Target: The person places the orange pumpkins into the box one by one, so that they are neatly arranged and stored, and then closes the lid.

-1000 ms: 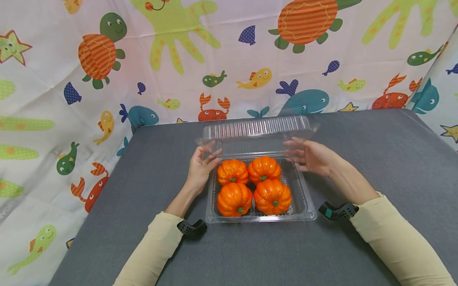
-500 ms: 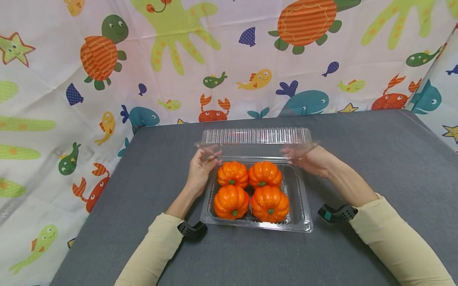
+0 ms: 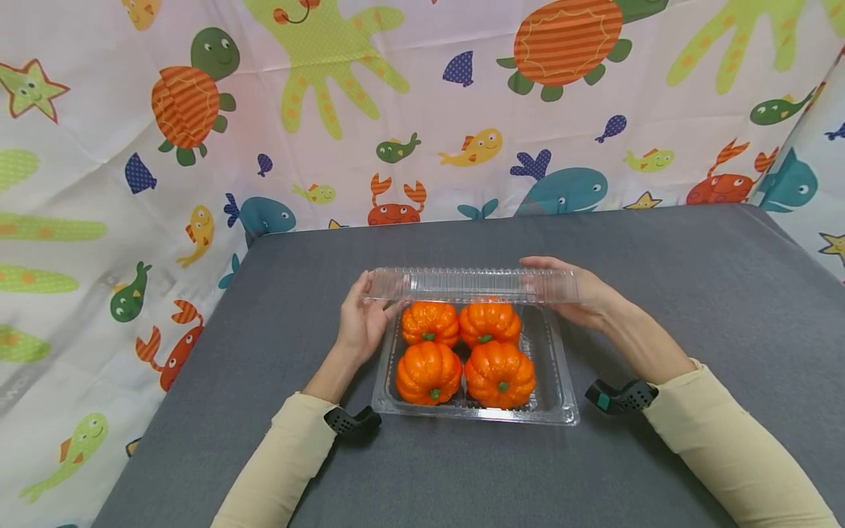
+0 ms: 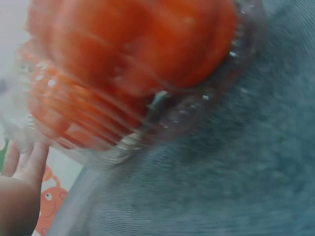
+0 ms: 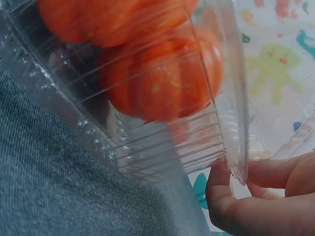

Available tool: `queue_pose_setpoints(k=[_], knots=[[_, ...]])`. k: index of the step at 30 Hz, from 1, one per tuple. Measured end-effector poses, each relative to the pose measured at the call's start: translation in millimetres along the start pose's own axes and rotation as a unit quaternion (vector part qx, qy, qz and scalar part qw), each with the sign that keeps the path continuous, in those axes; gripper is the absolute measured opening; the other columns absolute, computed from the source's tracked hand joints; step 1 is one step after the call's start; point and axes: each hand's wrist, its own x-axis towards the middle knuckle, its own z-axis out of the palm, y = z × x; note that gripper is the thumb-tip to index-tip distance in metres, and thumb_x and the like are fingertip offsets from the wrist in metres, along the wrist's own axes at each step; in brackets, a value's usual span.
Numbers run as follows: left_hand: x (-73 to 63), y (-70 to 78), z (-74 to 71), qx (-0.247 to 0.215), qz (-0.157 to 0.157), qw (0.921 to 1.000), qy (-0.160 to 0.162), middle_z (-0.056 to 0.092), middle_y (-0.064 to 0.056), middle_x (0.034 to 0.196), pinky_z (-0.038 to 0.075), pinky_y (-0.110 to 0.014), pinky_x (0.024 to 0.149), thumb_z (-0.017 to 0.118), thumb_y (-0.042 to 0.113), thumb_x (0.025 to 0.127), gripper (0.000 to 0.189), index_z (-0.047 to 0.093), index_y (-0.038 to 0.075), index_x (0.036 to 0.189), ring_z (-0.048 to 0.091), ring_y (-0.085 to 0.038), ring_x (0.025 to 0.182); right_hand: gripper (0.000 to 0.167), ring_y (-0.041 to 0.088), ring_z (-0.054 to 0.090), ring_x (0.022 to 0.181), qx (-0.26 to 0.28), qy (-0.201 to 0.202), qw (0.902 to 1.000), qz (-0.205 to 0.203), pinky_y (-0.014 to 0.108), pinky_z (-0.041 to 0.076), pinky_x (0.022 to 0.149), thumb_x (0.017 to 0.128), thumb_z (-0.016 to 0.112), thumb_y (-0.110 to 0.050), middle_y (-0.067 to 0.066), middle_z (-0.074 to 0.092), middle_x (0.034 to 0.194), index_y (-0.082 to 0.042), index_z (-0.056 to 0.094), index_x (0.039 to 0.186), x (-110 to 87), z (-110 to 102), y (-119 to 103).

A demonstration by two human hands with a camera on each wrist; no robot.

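A clear plastic clamshell container [image 3: 564, 381] holds several orange toy pumpkins [image 3: 429, 372] with green stems. Its ribbed, hinged lid [image 3: 475, 286] stands raised along the back edge and is seen nearly edge-on. My left hand [image 3: 361, 319] touches the back left corner beside the lid; its fingers [image 4: 33, 164] look straight in the blurred left wrist view. At the back right corner is my right hand [image 3: 587, 297], one finger reaching behind the lid. In the right wrist view, its fingers [image 5: 221, 191] and thumb pinch the clear rim at a corner.
A grey cloth-covered table [image 3: 462, 477] lies beneath. A white curtain [image 3: 422, 88] printed with sea animals hangs behind it and at the left. Each sleeve cuff carries a black wrist strap, such as the right one [image 3: 620, 396].
The lid has swung upward and toward me. The base slid slightly nearer and turned a little, with the pumpkins in it. Both hands stayed near the back corners.
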Motion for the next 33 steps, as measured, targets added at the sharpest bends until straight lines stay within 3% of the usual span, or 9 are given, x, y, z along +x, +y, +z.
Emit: queue_pose_setpoints(k=[3, 6, 12, 17, 20, 29, 33], knots=[[1.0, 6.2, -2.5, -0.009, -0.022, 0.9997, -0.008, 0.042, -0.016, 0.136, 0.046, -0.040, 0.095, 0.023, 0.031, 0.105, 0.039, 0.047, 0.007, 0.124, 0.049, -0.027, 0.118, 0.054, 0.017, 0.053, 0.104, -0.020, 0.015, 0.9997, 0.005, 0.026, 0.046, 0.089, 0.096, 0.055, -0.004, 0.009, 0.045, 0.125, -0.004, 0.030, 0.143, 0.0, -1, 0], [1.2, 12.4, -6.0, 0.011, -0.050, 0.9984, -0.024, 0.033, -0.021, 0.146, 0.048, -0.032, 0.090, 0.021, 0.032, 0.106, 0.047, 0.038, 0.002, 0.137, 0.045, -0.028, 0.123, 0.054, 0.014, 0.058, 0.097, -0.046, 0.042, 0.9980, 0.000, 0.024, 0.051, 0.081, 0.096, 0.056, -0.004, 0.011, 0.048, 0.124, -0.005, 0.031, 0.144, 1.2, -1, 1], [1.3, 19.6, -8.8, 0.073, -0.120, 0.9893, -0.041, 0.029, -0.022, 0.149, 0.048, -0.026, 0.089, 0.032, 0.025, 0.106, 0.049, 0.022, 0.004, 0.150, 0.040, -0.030, 0.130, 0.049, 0.016, 0.052, 0.105, -0.074, 0.098, 0.9923, -0.016, 0.020, 0.049, 0.082, 0.100, 0.050, -0.007, 0.021, 0.038, 0.136, -0.001, 0.031, 0.145, 6.6, 3, 7], [2.9, 16.0, -6.9, 0.163, -0.140, 0.9764, -0.022, 0.053, -0.016, 0.128, 0.050, -0.026, 0.082, 0.039, 0.015, 0.104, 0.043, 0.034, 0.005, 0.146, 0.058, -0.017, 0.103, 0.046, 0.018, 0.048, 0.105, -0.082, 0.106, 0.9906, -0.028, 0.019, 0.047, 0.084, 0.102, 0.041, -0.003, 0.023, 0.035, 0.135, 0.004, 0.027, 0.145, 7.6, 5, 8], [3.2, 13.7, -5.2, 0.187, -0.151, 0.9707, -0.007, 0.061, -0.009, 0.113, 0.052, -0.026, 0.077, 0.041, 0.013, 0.103, 0.038, 0.042, 0.005, 0.141, 0.062, -0.013, 0.090, 0.046, 0.017, 0.049, 0.104, -0.086, 0.109, 0.9901, -0.024, 0.020, 0.047, 0.084, 0.102, 0.042, -0.005, 0.021, 0.035, 0.134, 0.003, 0.027, 0.145, 6.7, 5, 9], [1.6, 11.3, -2.0, 0.194, -0.130, 0.9722, 0.009, 0.067, -0.002, 0.097, 0.051, -0.024, 0.067, 0.042, 0.005, 0.102, 0.037, 0.044, 0.003, 0.138, 0.063, -0.011, 0.078, 0.048, 0.010, 0.053, 0.100, -0.077, 0.103, 0.9916, -0.011, 0.023, 0.044, 0.089, 0.103, 0.042, -0.010, 0.014, 0.042, 0.126, 0.004, 0.025, 0.146, 6.6, 3, 11], [1.6, 10.7, 0.0, 0.180, -0.115, 0.9758, 0.046, 0.056, 0.003, 0.076, 0.041, -0.019, 0.055, 0.043, 0.004, 0.102, 0.036, 0.046, 0.004, 0.137, 0.048, -0.007, 0.061, 0.048, 0.009, 0.055, 0.097, -0.053, 0.085, 0.9950, -0.001, 0.023, 0.046, 0.087, 0.102, 0.046, -0.012, 0.010, 0.046, 0.120, 0.004, 0.027, 0.144, 6.8, 2, 9]])
